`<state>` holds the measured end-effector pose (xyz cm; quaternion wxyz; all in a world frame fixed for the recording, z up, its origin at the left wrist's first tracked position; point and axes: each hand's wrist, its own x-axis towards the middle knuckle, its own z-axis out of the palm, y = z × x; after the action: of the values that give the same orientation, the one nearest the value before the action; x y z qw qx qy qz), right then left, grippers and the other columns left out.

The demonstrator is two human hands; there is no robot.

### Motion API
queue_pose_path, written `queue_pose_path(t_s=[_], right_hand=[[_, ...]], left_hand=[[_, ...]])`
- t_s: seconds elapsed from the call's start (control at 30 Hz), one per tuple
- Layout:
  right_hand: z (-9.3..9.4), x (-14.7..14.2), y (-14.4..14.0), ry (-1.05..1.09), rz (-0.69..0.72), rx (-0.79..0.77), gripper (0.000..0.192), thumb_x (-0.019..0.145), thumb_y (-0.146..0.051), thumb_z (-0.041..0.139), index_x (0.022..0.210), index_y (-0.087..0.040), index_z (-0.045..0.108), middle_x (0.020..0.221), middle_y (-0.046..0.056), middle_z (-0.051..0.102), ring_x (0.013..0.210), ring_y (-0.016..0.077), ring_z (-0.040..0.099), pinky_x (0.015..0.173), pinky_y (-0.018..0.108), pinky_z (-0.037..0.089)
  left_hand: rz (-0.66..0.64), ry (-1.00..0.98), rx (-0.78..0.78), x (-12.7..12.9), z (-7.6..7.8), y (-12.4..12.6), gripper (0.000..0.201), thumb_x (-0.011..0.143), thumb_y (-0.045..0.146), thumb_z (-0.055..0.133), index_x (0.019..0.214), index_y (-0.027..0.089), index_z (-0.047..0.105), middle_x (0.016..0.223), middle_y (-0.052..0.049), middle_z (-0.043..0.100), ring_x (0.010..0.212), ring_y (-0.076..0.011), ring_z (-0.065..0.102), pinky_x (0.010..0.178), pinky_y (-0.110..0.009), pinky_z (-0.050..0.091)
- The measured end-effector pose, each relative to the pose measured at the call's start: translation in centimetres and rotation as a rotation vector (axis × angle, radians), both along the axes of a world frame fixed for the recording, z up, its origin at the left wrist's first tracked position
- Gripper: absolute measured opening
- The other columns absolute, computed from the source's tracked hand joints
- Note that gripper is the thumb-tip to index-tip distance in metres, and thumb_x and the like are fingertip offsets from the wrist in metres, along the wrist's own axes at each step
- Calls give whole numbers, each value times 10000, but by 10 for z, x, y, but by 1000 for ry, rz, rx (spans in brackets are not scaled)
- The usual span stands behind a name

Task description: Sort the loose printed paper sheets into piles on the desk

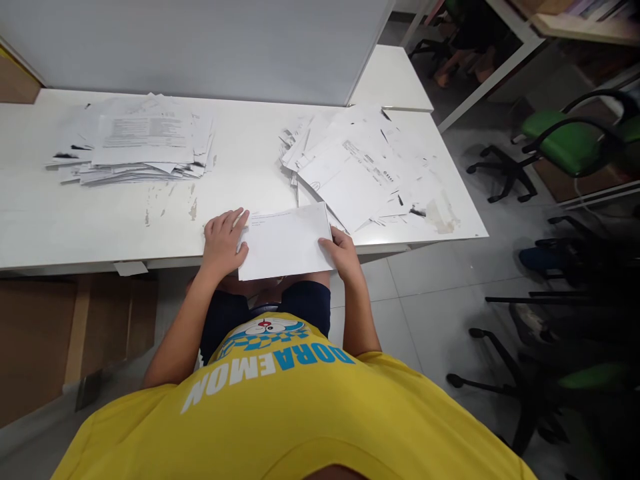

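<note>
Over the table's front edge and above my lap is a white sheet of paper (286, 245), with a few small printed lines near its top left. My right hand (341, 252) grips its right edge, the thumb on top and the fingers underneath. At the left edge lies my left hand (224, 241), fingers stretched out, with the fingertips and thumb touching the paper's side. Just beyond my right hand spreads a loose pile of papers (350, 183), some printed. A more even stack of papers (145, 141) sits farther back on the left.
The white table (240, 160) runs across in front of me, backed by a grey partition (200, 50). Brown cardboard boxes (35, 333) stand below on the left. Green office chairs (560, 147) are on the right, and another person's feet (443, 77) show behind.
</note>
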<state>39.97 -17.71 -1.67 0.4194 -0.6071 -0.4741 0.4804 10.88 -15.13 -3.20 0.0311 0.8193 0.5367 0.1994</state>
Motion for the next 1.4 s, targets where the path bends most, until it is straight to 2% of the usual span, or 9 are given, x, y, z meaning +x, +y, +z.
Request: queue_pose_path(t_s=[0.47,0.63,0.73,0.83,0.93,1.1,1.2,1.3,1.4], right_hand=[[-12,-3,4,-42,3,22,219,717,-385,562,841,-209,603,784,1,589,743,190,503,689,313,409],[8,4,-4,-186,35,134,222,746,-435,564,764,-214,571,656,-22,502,676,175,445,630,298,374],[21,24,0,-240,-29,243,251,777,-459,584,806,-210,598,683,-13,545,690,181,479,640,302,403],[22,52,27,-196,-246,316,333,798,-432,561,1032,-200,611,871,36,641,803,204,565,721,325,472],[10,72,70,-207,-483,278,541,796,-323,482,1314,-168,481,1153,129,634,1000,224,603,895,371,492],[-12,74,102,-519,-591,177,750,715,-265,544,1421,-68,384,1391,270,436,1288,377,436,1107,559,341],[-24,68,88,-695,-681,216,770,739,-308,537,1449,-65,368,1432,276,340,1316,419,373,1108,619,311],[-35,64,66,-698,-749,285,705,771,-331,513,1423,-80,420,1407,255,338,1314,407,370,1115,612,311],[-45,61,47,-683,-756,354,641,789,-351,500,1378,-101,473,1381,232,362,1324,387,375,1114,590,331]], left_hand=[[-2,32,2,-2,-6,0,629,881,211,435,1509,242,434,1573,-82,425,1443,-300,377,1160,-479,224],[10,-8,34,-2,-5,-6,582,941,264,385,1521,228,410,1582,-89,409,1470,-288,346,1178,-472,209],[16,-71,77,-10,-4,-2,573,994,318,305,1555,204,337,1603,-115,365,1518,-277,261,1211,-476,152],[36,-102,124,-41,6,28,621,991,377,308,1579,183,269,1611,-141,340,1529,-280,235,1215,-479,177],[113,-28,127,-93,26,88,661,934,364,365,1563,165,315,1597,-150,366,1517,-313,259,1210,-515,198],[250,220,-79,-169,43,172,763,782,344,504,1492,75,435,1587,-204,359,1481,-419,270,1168,-593,227],[173,275,-120,-185,40,183,679,780,354,502,1415,117,548,1510,-190,475,1383,-408,410,1118,-560,323],[91,242,-80,-191,37,179,606,816,380,463,1350,136,613,1434,-163,561,1278,-377,490,1088,-516,369],[107,140,-92,-194,40,176,545,880,400,385,1285,150,651,1361,-130,626,1219,-335,518,1081,-469,385]])
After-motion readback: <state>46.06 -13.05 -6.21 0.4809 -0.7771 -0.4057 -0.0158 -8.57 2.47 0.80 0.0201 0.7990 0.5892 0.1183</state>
